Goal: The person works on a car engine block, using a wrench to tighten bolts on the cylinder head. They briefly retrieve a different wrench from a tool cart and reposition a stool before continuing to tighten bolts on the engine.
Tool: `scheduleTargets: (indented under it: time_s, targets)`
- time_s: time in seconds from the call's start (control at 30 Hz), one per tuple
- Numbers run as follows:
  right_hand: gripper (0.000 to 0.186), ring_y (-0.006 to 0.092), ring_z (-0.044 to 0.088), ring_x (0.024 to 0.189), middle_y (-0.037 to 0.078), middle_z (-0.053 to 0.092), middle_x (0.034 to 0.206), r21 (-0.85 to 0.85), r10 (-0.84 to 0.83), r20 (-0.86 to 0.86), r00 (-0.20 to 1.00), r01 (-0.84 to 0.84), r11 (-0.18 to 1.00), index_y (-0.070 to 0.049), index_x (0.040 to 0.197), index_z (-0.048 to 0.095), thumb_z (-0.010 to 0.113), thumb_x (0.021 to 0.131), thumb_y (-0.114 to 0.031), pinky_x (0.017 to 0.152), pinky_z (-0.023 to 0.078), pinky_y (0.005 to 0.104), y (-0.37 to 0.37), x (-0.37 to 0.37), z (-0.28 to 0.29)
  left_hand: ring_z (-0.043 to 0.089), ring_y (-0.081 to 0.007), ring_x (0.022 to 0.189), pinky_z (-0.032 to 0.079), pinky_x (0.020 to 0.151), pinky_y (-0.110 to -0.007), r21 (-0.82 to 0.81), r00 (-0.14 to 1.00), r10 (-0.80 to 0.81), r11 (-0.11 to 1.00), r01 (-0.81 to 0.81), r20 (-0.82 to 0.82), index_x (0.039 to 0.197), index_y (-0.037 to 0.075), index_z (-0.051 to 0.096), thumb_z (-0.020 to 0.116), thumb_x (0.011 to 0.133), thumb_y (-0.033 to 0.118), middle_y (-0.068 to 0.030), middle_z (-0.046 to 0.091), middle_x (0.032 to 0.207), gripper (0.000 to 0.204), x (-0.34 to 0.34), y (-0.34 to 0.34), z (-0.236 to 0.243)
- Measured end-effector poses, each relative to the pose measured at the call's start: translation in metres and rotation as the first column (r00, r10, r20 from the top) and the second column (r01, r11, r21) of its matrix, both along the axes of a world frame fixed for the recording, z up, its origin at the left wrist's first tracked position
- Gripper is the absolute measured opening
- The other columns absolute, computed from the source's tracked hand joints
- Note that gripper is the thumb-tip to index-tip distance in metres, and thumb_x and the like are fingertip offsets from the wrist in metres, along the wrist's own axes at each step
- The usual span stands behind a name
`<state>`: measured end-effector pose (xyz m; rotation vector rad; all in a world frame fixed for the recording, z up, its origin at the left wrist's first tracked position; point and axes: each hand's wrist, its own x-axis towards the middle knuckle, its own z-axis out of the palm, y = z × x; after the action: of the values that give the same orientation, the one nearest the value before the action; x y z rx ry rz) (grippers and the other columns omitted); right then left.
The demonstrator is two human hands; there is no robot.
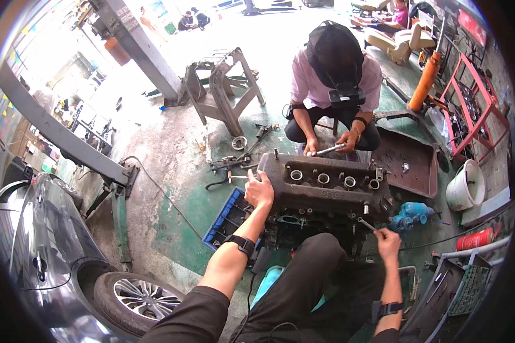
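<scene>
In front of me stands an engine with a dark, dirty valve cover (320, 184) that has a row of round openings along its top. My left hand (259, 190) is at the left end of the cover, its thumb and forefinger apart. A thin metal rod (238, 177) shows just beside those fingers; whether they touch it I cannot tell. Closed round the handle of a wrench (367, 224), my right hand (388, 244) is at the engine's near right side. The wrench's far end lies against the engine's side, by a bolt.
Across the engine a crouching co-worker (335, 86) holds a metal bar tool (329, 150). A blue tray (223, 217) sits left of the engine, a brown drip pan (409, 163) behind right. Nearby are a teal power tool (412, 215), white bucket (466, 186), stool (220, 86) and car (57, 240).
</scene>
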<state>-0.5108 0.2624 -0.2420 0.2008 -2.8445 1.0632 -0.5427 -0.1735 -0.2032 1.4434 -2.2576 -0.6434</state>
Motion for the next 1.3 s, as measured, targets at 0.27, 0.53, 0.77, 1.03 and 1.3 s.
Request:
scheduleTargets:
  time_s: [0.27,0.53,0.77,1.03,1.3]
  targets:
    - [0.026,0.0341,0.058,0.068,0.012,0.059,0.067,0.382,0.225,-0.051,0.973,-0.19,0.905,-0.002,0.068,0.062,0.071,0.079,-0.024,0.059,0.043,0.0454,-0.01,-0.034,0.07,0.064,-0.037,0.095,0.048,0.085,-0.047,0.015,1.0,0.015,1.0,-0.016,0.017,0.13,0.011,0.054,0.044,0.091,0.046,-0.0203,0.066,0.104,0.054,-0.002,0.001,0.002]
    - [0.027,0.0317,0.048,0.055,0.015,0.051,0.061,-0.015,-0.072,-0.112,0.991,0.071,0.997,0.001,0.072,0.055,0.068,0.085,-0.018,0.053,0.036,0.0421,-0.019,0.017,0.029,0.063,-0.0366,0.096,0.049,0.084,-0.047,0.03,1.0,0.016,0.999,-0.016,0.008,0.13,0.011,0.053,0.045,0.091,0.044,-0.0204,0.066,0.104,0.052,-0.001,0.001,0.001]
    - [0.036,0.0177,0.032,0.056,0.008,0.038,0.059,-0.295,-0.312,0.165,0.936,0.349,0.89,0.003,0.078,0.05,0.056,0.097,-0.027,0.052,0.031,0.0373,-0.062,0.068,-0.044,0.063,-0.0344,0.1,0.048,0.085,-0.046,0.001,1.0,0.01,1.0,-0.01,0.021,0.129,0.01,0.053,0.044,0.092,0.044,-0.0183,0.066,0.109,0.052,0.0,0.002,0.003]
    - [0.038,0.0152,0.034,0.061,0.003,0.04,0.064,-0.419,-0.356,0.302,0.884,0.458,0.784,0.003,0.082,0.051,0.053,0.099,-0.03,0.057,0.033,0.0341,-0.082,0.067,-0.067,0.063,-0.0346,0.099,0.048,0.085,-0.045,-0.019,1.0,0.004,1.0,-0.005,-0.006,0.128,0.008,0.055,0.045,0.091,0.043,-0.0191,0.066,0.108,0.051,0.0,0.003,0.003]
    - [0.029,0.0136,0.035,0.057,0.011,0.044,0.058,-0.192,-0.167,0.24,0.956,0.215,0.958,0.005,0.078,0.053,0.065,0.09,-0.019,0.051,0.034,0.0345,-0.001,0.021,-0.039,0.064,-0.0359,0.093,0.049,0.083,-0.046,-0.032,1.0,0.026,0.999,-0.026,0.004,0.127,0.01,0.056,0.047,0.091,0.043,-0.0204,0.067,0.101,0.05,-0.002,0.001,-0.002]
